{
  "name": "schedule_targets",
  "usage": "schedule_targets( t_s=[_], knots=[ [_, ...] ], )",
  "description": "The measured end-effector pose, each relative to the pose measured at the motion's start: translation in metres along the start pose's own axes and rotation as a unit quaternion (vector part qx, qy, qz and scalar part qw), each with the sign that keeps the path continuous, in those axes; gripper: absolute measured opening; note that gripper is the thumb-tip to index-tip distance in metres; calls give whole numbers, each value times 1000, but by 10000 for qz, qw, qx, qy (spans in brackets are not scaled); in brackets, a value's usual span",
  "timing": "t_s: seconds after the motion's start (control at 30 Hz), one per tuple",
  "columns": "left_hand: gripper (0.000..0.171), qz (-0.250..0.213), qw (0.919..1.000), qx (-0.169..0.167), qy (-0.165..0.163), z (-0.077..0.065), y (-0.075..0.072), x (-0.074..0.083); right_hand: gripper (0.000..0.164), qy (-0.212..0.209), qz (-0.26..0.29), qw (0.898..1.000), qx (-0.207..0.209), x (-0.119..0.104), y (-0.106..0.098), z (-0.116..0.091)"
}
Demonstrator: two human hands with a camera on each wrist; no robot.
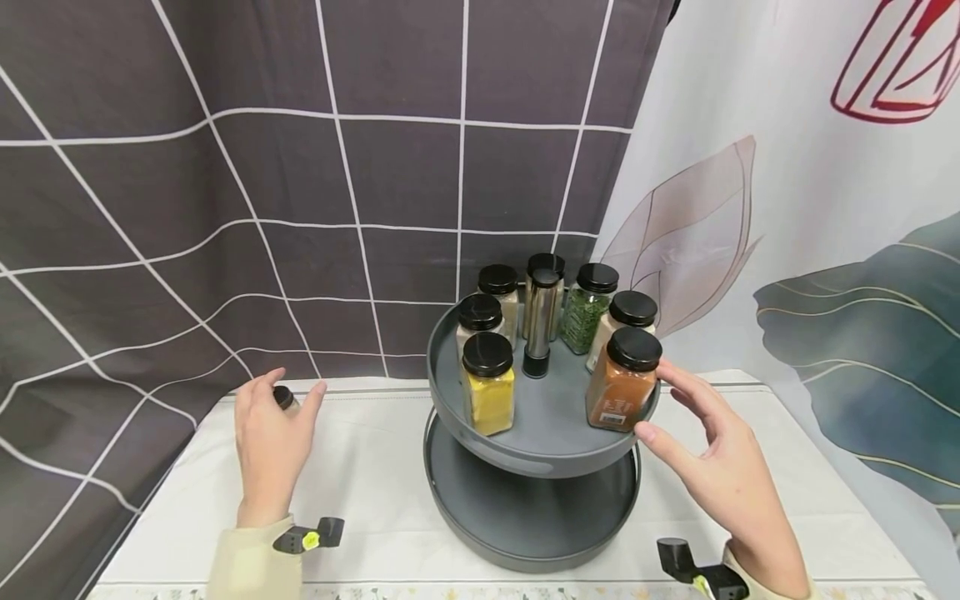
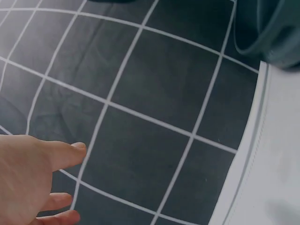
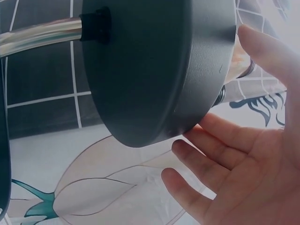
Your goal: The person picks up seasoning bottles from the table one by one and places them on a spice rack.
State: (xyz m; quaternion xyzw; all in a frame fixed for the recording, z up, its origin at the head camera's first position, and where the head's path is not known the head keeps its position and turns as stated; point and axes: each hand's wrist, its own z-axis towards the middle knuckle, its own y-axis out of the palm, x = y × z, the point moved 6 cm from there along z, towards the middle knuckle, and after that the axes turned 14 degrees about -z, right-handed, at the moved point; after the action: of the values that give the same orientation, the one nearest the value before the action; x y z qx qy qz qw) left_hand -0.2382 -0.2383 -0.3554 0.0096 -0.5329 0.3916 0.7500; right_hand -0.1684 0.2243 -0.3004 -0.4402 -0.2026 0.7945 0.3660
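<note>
My left hand (image 1: pixel 273 437) is over the left part of the table, thumb and fingers spread. A small black-capped container (image 1: pixel 284 397) shows between thumb and index finger, mostly hidden by the hand. In the left wrist view that hand (image 2: pixel 33 176) has its fingers extended, with no container visible. My right hand (image 1: pixel 720 458) is at the right rim of the grey upper tray (image 1: pixel 547 462), beside a black-lidded jar of orange-brown spice (image 1: pixel 622 383). The right wrist view has the right hand's (image 3: pixel 234 154) thumb and index fingertips at the tray rim, other fingers spread below.
Several black-lidded jars stand on the upper tray, including a yellow spice jar (image 1: pixel 491 396) and a green herb jar (image 1: pixel 587 317), around a metal post (image 1: pixel 540 321). Below is the lower tray (image 1: pixel 525 525), on a white-covered table (image 1: pixel 360 483). A dark grid-patterned curtain (image 1: pixel 405 175) hangs behind.
</note>
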Motion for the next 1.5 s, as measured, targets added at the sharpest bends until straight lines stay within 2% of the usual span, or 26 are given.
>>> schedule_targets(
  t_s=[0.23, 0.43, 0.63, 0.8, 1.03, 1.27, 1.5],
  knots=[
    [64, 209, 9994, -207, -173, 8, -3, -18, 60, -89, 86, 9999, -17, -2, -1, 0],
    [67, 301, 9982, -344, -390, 13, -5, -32, 52, -7, 77, 10000, -26, -2, -2, -1],
    [73, 410, 9949, -572, -724, 14, -2, -45, 43, -1, 153, 9999, 74, -2, -3, -1],
    [74, 403, 9932, -619, -899, 15, -1, -53, 40, -82, 227, 9995, 191, -3, -4, 0],
    [82, 415, 9910, -659, -1087, 13, 3, -67, 31, 249, -15, 9996, 160, 3, -4, 0],
    [89, 443, 9849, -802, -1472, 9, 8, -81, 30, 358, -133, 9990, 223, 3, -5, 0],
    [84, 439, 9866, -740, -1390, 14, 10, -88, 29, 341, -245, 9985, 338, 3, -6, 1]
  ],
)
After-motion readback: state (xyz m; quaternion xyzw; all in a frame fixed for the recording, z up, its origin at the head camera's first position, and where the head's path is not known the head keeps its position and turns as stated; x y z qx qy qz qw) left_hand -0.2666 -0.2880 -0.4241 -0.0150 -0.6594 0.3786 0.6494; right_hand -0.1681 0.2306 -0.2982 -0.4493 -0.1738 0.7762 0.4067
